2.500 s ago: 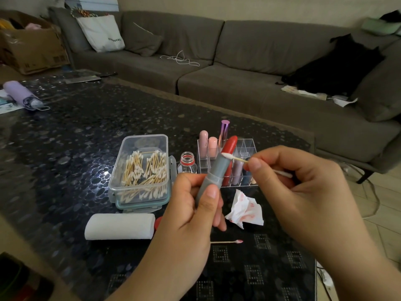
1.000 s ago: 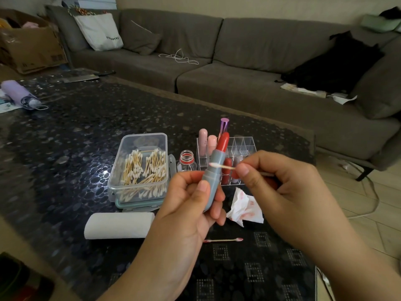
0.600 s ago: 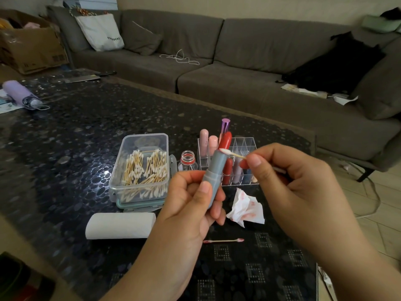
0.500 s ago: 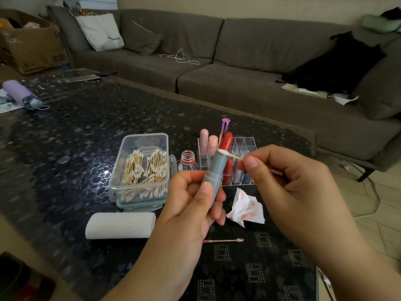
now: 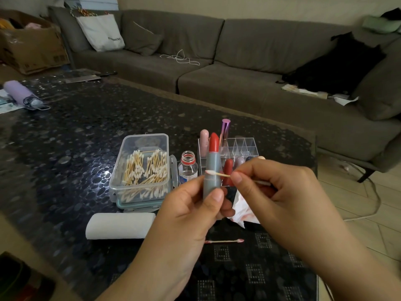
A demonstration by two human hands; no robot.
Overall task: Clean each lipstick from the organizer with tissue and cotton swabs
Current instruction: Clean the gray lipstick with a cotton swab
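Behind right hand (image 5: 280,192), tissue (image 5: 243,210) half-hidden

A long grey-brown sofa (image 5: 238,68) runs along the pale wall (image 5: 238,7) well beyond the fingers. A white tote bag (image 5: 102,32) and a cushion (image 5: 144,42) lean at its far-left end; dark clothing (image 5: 338,66) lies to the far right. A cardboard box (image 5: 30,51) stands far left. Light tiled floor (image 5: 358,205) shows right of the dark pebble-patterned worktop (image 5: 86,127).
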